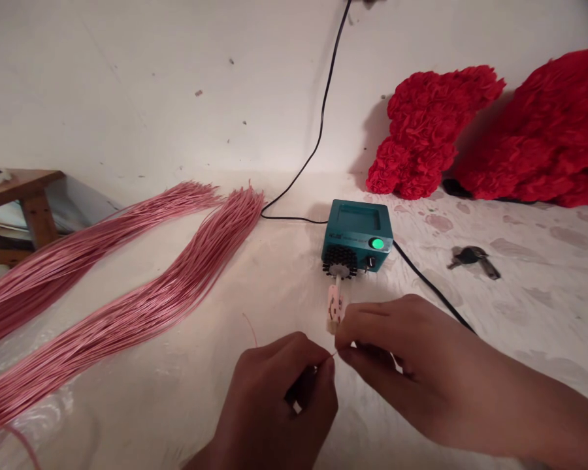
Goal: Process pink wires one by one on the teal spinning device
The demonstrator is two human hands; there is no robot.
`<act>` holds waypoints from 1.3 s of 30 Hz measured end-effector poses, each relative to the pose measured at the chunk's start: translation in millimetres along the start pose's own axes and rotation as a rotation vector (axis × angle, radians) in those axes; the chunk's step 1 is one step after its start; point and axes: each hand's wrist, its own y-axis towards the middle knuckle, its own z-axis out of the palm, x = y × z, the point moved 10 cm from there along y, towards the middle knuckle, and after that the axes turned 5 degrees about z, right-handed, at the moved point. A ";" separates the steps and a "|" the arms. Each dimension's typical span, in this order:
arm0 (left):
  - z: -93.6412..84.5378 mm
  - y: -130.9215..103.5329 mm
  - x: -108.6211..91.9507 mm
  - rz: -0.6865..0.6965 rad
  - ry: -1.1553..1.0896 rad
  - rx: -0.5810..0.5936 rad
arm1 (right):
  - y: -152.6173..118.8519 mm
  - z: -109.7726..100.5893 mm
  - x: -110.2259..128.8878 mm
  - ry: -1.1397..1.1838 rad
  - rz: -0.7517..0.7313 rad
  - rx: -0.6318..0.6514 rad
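My left hand (281,398) is closed in a pinch on a thin pink strand (251,331), whose loose end sticks up behind the fingers. Fingertip to fingertip with it, my right hand (416,365) pinches the same strand, and a short stretch shows between the two hands. Just past my right fingertips is a pale clip-like tip (335,305) on the shaft of a small teal machine (357,230). That machine has a lit green button (377,244), a black knob (370,262) and a black bristly ring (340,262) around its shaft. My right fingers partly hide the tip.
Two long bundles of pink strands, one nearer (176,294) and one farther (93,241), lie at left. Red ruffled flower masses (421,130) stand against the wall at right. Keys (473,259) lie on the patterned cover. A black cable (322,124) runs to the machine.
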 end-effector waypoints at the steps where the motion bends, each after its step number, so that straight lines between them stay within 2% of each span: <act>1: -0.6 0.0 -0.1 0.003 0.006 -0.004 | 1.0 -1.2 -4.9 0.026 0.034 -0.004; 5: -0.4 0.1 -2.3 0.031 0.020 -0.002 | 1.1 0.1 -17.7 0.131 0.136 0.022; 8: 0.3 0.8 -4.6 0.054 0.026 -0.009 | -0.8 7.9 -9.1 0.126 0.097 0.081; 12: -0.2 1.6 -9.9 0.093 0.016 -0.022 | 1.4 12.1 1.0 0.101 0.030 0.099; 15: -1.6 1.5 -14.2 0.131 0.021 -0.027 | 4.6 11.3 -1.9 0.123 0.008 0.105; 20: -4.3 1.7 -16.2 0.168 0.051 -0.054 | 4.9 -1.3 -15.1 0.187 0.053 0.016; 25: -2.4 0.6 -17.4 0.196 0.085 -0.052 | 0.9 13.1 -5.8 0.193 0.040 0.126; 39: -0.7 0.4 -22.7 0.232 0.147 -0.050 | 4.5 16.2 -4.6 0.146 0.028 0.129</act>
